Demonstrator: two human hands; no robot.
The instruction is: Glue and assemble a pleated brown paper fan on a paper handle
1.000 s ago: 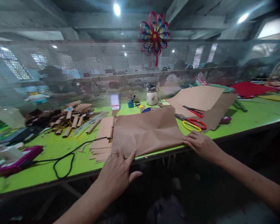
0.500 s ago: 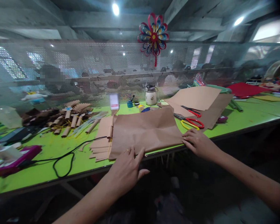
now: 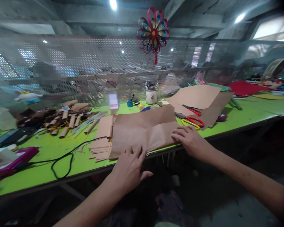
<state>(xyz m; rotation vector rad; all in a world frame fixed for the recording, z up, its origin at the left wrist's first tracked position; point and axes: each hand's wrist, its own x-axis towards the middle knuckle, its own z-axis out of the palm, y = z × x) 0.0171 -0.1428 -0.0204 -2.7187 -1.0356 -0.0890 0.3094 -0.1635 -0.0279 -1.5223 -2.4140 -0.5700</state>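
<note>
A sheet of brown kraft paper (image 3: 142, 129) lies at the front edge of the green table, with a raised crease running across its middle. My left hand (image 3: 129, 168) rests on its near edge, fingertips pressed flat and thumb held out over the edge. At the sheet's right end, my right hand (image 3: 191, 142) has the near corner between fingers and thumb. Just beyond that hand lie scissors with red and yellow handles (image 3: 191, 121) and a second pair with red handles (image 3: 194, 110). Smaller brown paper pieces (image 3: 100, 142) are stacked under the sheet's left side.
Larger brown sheets (image 3: 196, 96) lie at the right rear. Behind stand a flask (image 3: 151, 96), a blue pot with a pen (image 3: 130, 103) and a phone (image 3: 113, 101). On the left are paper rolls (image 3: 72, 121), a black cord (image 3: 71, 160) and a magenta holder (image 3: 26, 160).
My right hand has moved left with the right end of the brown paper, and the sheet now buckles more in the middle. My left hand stays on the near edge.
</note>
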